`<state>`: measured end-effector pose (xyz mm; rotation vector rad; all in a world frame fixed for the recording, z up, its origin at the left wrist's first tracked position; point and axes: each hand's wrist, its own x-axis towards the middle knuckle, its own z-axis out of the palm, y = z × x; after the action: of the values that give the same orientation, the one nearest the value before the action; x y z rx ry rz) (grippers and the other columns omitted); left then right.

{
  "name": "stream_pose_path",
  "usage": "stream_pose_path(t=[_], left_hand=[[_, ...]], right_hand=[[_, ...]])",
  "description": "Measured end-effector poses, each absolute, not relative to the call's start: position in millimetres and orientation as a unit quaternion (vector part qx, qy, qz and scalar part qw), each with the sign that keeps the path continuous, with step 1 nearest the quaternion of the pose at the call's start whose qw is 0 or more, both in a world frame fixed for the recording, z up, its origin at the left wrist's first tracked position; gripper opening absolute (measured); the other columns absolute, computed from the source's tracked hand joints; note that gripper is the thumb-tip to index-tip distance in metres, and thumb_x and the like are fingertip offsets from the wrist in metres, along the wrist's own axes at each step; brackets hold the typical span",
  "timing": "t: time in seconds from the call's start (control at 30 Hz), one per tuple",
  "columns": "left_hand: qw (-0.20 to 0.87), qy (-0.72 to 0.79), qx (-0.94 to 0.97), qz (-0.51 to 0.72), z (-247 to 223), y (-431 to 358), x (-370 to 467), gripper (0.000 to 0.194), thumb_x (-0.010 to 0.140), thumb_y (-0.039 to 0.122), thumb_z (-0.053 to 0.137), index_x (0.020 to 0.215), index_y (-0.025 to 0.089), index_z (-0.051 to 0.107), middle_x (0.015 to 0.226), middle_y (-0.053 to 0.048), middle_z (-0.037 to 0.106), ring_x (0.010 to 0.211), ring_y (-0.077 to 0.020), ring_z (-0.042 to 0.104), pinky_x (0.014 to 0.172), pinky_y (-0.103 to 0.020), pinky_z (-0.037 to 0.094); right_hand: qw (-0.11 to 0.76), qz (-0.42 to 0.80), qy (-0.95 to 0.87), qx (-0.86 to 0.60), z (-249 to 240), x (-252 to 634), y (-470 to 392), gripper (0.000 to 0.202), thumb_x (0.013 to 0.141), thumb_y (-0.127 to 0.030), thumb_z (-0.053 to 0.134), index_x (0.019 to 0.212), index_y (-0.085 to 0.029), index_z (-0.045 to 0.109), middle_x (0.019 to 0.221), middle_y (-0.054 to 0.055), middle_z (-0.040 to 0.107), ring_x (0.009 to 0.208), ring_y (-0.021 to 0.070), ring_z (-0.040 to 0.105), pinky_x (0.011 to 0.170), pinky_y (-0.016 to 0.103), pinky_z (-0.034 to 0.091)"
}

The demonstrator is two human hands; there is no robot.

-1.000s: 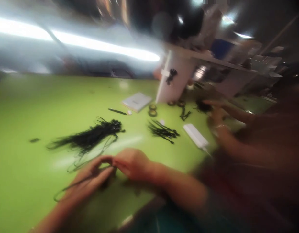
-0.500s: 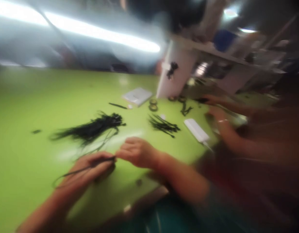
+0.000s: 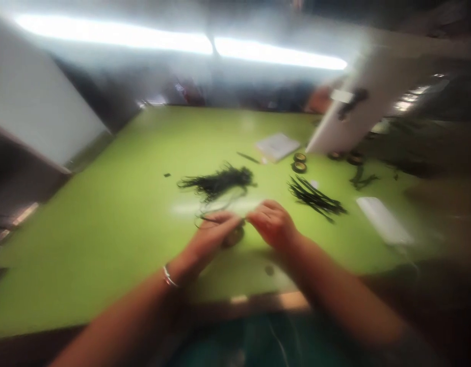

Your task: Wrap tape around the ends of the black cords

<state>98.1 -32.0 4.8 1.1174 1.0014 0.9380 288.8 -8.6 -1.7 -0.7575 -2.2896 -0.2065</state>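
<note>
A thin black cable (image 3: 208,219) lies along my left hand (image 3: 214,232), pinched between thumb and fingers, its loop trailing to the left. My right hand (image 3: 271,221) is closed, fingertips meeting the cable's end beside the left fingertips. Blur hides what that end looks like. Under the left fingers is a dark round shape I cannot make out. Beyond my hands lies a tangled heap of black cables (image 3: 222,182). To the right is a smaller, neater bundle of black cables (image 3: 315,198).
Rolls of tape (image 3: 299,166) stand by a white upright panel (image 3: 340,120). Near them are a white pad (image 3: 278,147) and a dark pen (image 3: 247,157). A white oblong box (image 3: 384,220) with a lead lies at right. The green table's (image 3: 116,244) front edge is close to me.
My view has swung left, so the table's left side and a grey panel show. The co-worker's hands at right are lost in dark blur. Both my hands stay together at the cable.
</note>
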Motion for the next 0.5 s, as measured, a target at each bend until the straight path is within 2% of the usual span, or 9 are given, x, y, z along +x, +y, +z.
stream_pose_path(t=[0.1, 0.2, 0.27, 0.4, 0.5], left_hand=[[0.495, 0.451, 0.62, 0.409, 0, -26, 93, 0.023, 0.084, 0.036, 0.062, 0.075, 0.015, 0.065, 0.061, 0.0, 0.054, 0.056, -0.0105, 0.048, 0.053, -0.024, 0.037], [0.31, 0.414, 0.741, 0.428, -5, -21, 92, 0.013, 0.082, 0.028, 0.063, 0.078, 0.017, 0.067, 0.078, -0.004, 0.065, 0.073, -0.0161, 0.06, 0.07, -0.027, 0.046], [0.249, 0.391, 0.781, 0.417, -7, -18, 93, 0.01, 0.083, 0.024, 0.061, 0.082, 0.018, 0.068, 0.084, -0.005, 0.067, 0.078, -0.0169, 0.062, 0.073, -0.027, 0.048], [0.246, 0.384, 0.801, 0.388, -4, -19, 92, 0.012, 0.084, 0.03, 0.061, 0.084, 0.02, 0.068, 0.091, -0.005, 0.067, 0.083, -0.0187, 0.063, 0.075, -0.027, 0.05], [0.344, 0.46, 0.746, 0.336, 1, -18, 86, 0.022, 0.08, 0.042, 0.064, 0.091, 0.024, 0.068, 0.092, -0.004, 0.069, 0.085, -0.021, 0.065, 0.072, -0.026, 0.052]], right_hand=[[0.319, 0.007, -0.886, -0.336, 1, 285, -8, 0.014, 0.092, -0.026, 0.052, 0.091, -0.016, 0.062, 0.079, 0.004, 0.066, 0.075, 0.017, 0.051, 0.078, 0.031, 0.04], [0.2, 0.05, -0.908, -0.364, 7, 284, -10, 0.02, 0.093, -0.025, 0.048, 0.082, -0.018, 0.062, 0.077, 0.004, 0.066, 0.07, 0.0158, 0.05, 0.072, 0.029, 0.037], [0.149, 0.082, -0.905, -0.391, 11, 285, -10, 0.022, 0.094, -0.024, 0.047, 0.08, -0.017, 0.062, 0.076, 0.003, 0.066, 0.068, 0.0151, 0.05, 0.066, 0.027, 0.035], [0.166, 0.11, -0.893, -0.404, 14, 289, -11, 0.021, 0.094, -0.029, 0.05, 0.082, -0.018, 0.063, 0.076, 0.002, 0.066, 0.069, 0.0143, 0.049, 0.064, 0.025, 0.034], [0.202, 0.039, -0.904, -0.374, 13, 290, -11, 0.019, 0.093, -0.025, 0.05, 0.08, -0.017, 0.061, 0.073, 0.001, 0.064, 0.071, 0.0152, 0.048, 0.069, 0.028, 0.034]])
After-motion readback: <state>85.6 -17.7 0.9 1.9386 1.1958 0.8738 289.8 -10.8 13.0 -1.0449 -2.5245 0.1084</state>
